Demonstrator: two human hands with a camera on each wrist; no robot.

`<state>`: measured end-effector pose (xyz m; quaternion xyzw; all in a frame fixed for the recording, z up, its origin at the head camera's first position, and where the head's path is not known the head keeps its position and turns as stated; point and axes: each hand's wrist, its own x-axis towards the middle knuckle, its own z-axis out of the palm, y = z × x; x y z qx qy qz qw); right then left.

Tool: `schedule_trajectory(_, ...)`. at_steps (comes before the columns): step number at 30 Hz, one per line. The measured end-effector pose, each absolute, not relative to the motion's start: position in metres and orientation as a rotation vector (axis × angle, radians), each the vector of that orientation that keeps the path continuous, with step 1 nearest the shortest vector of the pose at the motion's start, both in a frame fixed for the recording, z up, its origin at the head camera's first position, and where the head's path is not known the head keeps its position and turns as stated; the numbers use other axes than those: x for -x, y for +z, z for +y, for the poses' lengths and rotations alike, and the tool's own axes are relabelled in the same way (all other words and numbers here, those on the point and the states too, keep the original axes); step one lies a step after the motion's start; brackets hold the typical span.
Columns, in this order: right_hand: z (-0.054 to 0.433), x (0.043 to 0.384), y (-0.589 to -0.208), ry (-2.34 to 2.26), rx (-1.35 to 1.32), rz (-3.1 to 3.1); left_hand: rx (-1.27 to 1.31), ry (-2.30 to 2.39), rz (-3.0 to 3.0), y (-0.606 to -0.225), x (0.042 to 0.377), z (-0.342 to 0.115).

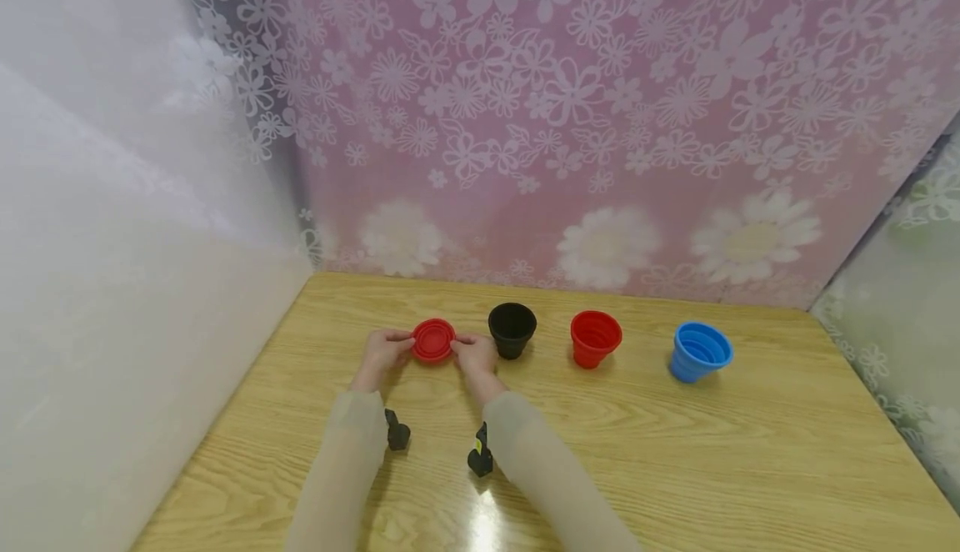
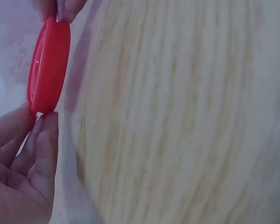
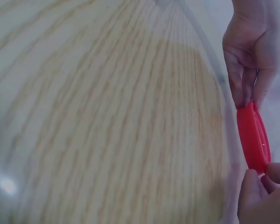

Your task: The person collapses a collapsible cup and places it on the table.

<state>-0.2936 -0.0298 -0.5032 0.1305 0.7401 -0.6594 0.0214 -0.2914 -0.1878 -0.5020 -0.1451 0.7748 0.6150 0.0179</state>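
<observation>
A flattened red collapsible cup (image 1: 433, 341), folded into a disc with concentric rings, is held between both hands. My left hand (image 1: 383, 353) pinches its left rim, and my right hand (image 1: 476, 354) pinches the right rim. Seen edge-on in the left wrist view, the red disc (image 2: 50, 65) has fingertips at both ends. The right wrist view likewise has the disc (image 3: 253, 137) between the two hands. Just right of my right hand, a black cup (image 1: 512, 331) stands expanded on the table.
Farther right stand an expanded red cup (image 1: 595, 338) and a blue cup (image 1: 699, 351), its mouth tilted to the right. A flowered curtain (image 1: 525, 118) hangs behind the wooden table (image 1: 675, 477). A pale wall (image 1: 135, 243) rises on the left.
</observation>
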Motion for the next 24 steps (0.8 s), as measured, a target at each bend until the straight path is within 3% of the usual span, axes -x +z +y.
schedule_trajectory(24, -0.0307, 0.2991, -0.5130, -1.923, -0.305, 2.284, 0.416, 1.952, 2.388, -0.5116, 0.2931, -0.1899)
